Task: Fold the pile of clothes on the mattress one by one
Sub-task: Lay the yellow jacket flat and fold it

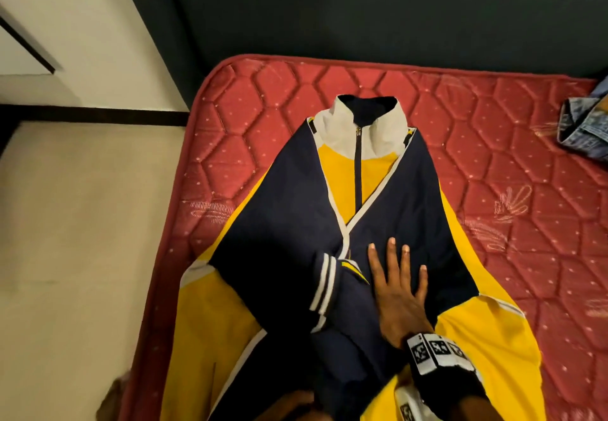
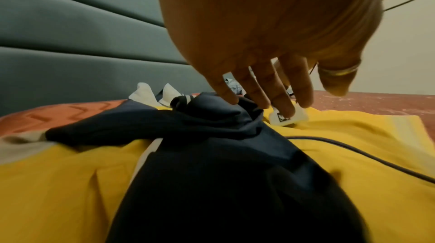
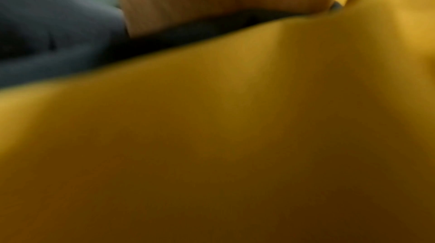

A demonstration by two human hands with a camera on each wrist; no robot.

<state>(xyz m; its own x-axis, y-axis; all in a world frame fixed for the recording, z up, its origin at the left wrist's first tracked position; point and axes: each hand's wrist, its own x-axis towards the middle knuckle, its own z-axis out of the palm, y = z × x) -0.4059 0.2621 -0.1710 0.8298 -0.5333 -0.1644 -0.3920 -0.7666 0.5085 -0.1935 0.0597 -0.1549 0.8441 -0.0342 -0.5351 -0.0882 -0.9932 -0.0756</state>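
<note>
A yellow, navy and white zip jacket (image 1: 342,173) lies face up on the red quilted mattress (image 1: 493,144), collar at the far end. Both navy sleeves are folded across its chest and cross near the middle. My right hand (image 1: 396,275) lies flat, fingers spread, pressing on the crossed sleeves. The right wrist view is blurred, showing only yellow cloth (image 3: 235,135) and the palm. My left hand (image 1: 67,402) is barely visible at the bottom edge. In the left wrist view the left hand (image 2: 270,101) has straight fingers (image 2: 230,96) pointing down, tips touching the bunched navy sleeve (image 2: 212,120).
A crumpled denim garment (image 1: 587,124) lies at the mattress's far right edge. A dark green padded headboard (image 1: 362,9) runs along the far side. Pale floor (image 1: 82,223) lies to the left of the mattress. A thin dark cable (image 2: 353,152) crosses the yellow cloth.
</note>
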